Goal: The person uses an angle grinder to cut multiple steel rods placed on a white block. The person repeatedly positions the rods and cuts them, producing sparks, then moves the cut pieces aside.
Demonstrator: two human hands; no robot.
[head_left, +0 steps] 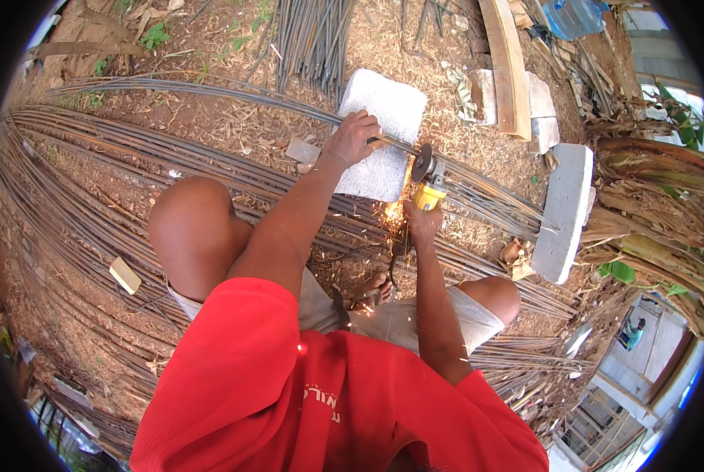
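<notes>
Holds a few thin bars down across a white block with the left hand, closed over them at the block's left edge. Grips a yellow grinder in the right hand, wrapped around its body just beyond the block's right edge. Sets the disc at the bars there, throwing sparks downward beside the block, above a bare foot. Has the bars running from the upper left, over the block and on toward a grey slab at the right. Bends both knees outward in pale shorts and a red shirt. Has long rods spread on the ground beneath, a sheaf of others beyond the block, and farther right a plank, near a blue jug.
</notes>
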